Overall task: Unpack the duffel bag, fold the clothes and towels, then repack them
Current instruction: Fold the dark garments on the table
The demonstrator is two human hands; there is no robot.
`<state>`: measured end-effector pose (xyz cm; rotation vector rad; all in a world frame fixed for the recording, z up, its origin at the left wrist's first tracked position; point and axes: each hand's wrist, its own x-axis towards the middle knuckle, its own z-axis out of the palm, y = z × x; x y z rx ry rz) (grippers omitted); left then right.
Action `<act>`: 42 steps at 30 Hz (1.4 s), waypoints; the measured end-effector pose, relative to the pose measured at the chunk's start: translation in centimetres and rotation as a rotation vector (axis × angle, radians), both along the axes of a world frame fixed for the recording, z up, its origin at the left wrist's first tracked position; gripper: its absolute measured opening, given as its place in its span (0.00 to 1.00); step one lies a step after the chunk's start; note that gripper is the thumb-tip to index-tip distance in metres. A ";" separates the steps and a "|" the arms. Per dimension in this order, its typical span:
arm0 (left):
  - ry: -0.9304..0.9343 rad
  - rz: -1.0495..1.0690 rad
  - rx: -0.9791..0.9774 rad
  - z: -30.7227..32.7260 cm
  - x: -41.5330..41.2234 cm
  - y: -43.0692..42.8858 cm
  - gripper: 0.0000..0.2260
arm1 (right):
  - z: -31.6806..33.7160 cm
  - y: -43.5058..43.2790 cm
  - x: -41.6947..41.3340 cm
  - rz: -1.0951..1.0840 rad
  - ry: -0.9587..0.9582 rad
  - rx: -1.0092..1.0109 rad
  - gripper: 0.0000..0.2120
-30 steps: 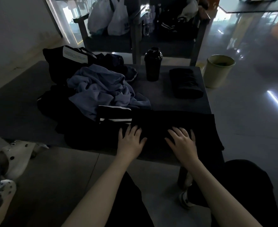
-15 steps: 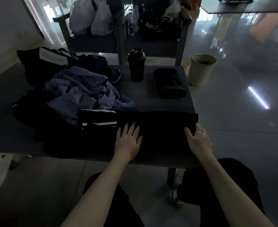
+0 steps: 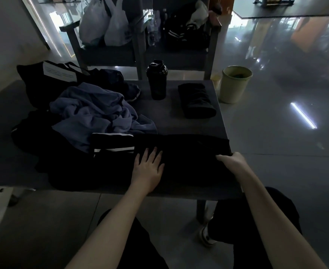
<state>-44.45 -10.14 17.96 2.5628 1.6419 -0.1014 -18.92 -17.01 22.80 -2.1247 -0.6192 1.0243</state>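
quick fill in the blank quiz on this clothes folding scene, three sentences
1. The left hand rests palm ____ on the black garment.
2. The right hand grips that garment's ____ edge.
3. The pale bin stands on the ____, beside the table.

Missing words: down; right; floor
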 end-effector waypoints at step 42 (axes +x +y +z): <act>-0.061 -0.018 0.004 -0.1 1.1 0.0 0.29 | 6.1 1.4 -2.3 0.310 -0.582 0.096 0.23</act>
